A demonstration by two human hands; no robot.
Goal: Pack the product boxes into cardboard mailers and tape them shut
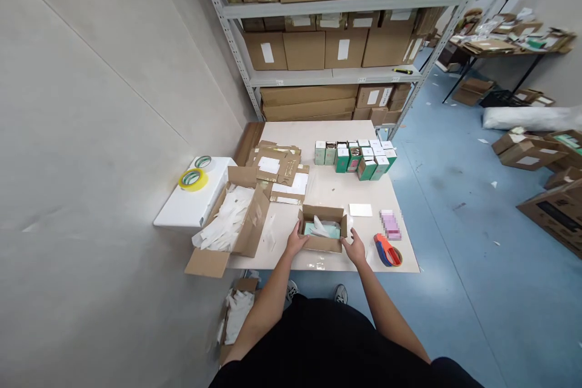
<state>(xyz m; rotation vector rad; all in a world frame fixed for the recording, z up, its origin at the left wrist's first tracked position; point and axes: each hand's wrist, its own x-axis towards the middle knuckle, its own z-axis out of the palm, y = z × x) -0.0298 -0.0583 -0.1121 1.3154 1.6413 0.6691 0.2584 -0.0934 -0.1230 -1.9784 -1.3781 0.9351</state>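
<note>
A small open cardboard box [324, 245] stands on the table in front of me, its flaps raised. Inside lie a pale green box [334, 231] and some crumpled white paper [319, 227]. My left hand [296, 240] grips the cardboard box at its near left corner, thumb along the near side. At the opposite end, my right hand [354, 248] holds the right side, its fingers partly hidden. Just beyond the right hand lies a white card [360, 210]. Farther right are a pink pad [390, 225], blurred out, and a red and blue tape dispenser [387, 250].
Green and white small boxes [366, 160] cluster at the table's back right. Flattened cardboard [279, 165] is piled at left, beside a large carton [252, 224] of white paper strips. Tape rolls [193, 179] rest on a white surface. Shelves [331, 76] of cartons stand behind.
</note>
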